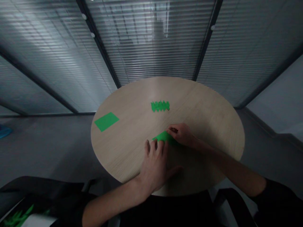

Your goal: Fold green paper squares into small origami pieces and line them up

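Observation:
A green sheet (163, 136), which looks like paper, lies on the round wooden table in front of me. My left hand (155, 164) is open, its fingertips resting on the sheet's near left edge and its thumb stretched to the right. At the sheet's far right corner, my right hand (181, 134) is closed in a pinch with thumb and fingertips together; the fingers hide part of that corner. Beyond both hands sits a row of several small green leaf-shaped pieces (160, 106), side by side and touching.
The round table (132, 101) has a second flat green sheet (106, 121) near its left edge. Glass partitions with blinds (151, 56) stand behind it. Dark chair arms (233, 201) flank me. At lower left are blurred green pieces (17, 217) beside something white (39, 220).

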Demonstrator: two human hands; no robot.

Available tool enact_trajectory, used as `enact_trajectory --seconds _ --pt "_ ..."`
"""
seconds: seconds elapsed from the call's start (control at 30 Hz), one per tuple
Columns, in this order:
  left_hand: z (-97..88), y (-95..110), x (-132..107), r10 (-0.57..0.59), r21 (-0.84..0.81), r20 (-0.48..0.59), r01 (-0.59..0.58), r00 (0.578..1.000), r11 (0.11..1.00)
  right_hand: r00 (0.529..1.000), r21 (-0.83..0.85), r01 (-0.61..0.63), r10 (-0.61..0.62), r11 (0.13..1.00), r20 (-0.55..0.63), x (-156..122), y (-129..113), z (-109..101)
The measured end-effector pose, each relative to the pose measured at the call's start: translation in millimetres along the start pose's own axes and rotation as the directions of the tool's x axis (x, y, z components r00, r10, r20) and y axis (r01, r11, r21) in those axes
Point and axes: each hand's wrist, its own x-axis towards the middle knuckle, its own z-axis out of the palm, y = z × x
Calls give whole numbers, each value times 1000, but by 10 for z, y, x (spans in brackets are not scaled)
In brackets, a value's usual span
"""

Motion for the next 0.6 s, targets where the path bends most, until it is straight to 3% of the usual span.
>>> enact_trajectory --seconds 0.27,0.6 --pt "-36 -2 -22 -23 -46 61 26 998 999 1000 8 4 -4 1000 4 5 -2 0" --pt "-54 -39 -15 18 -93 30 -15 999 996 1000 24 0 0 1000 -4 3 -4 3"
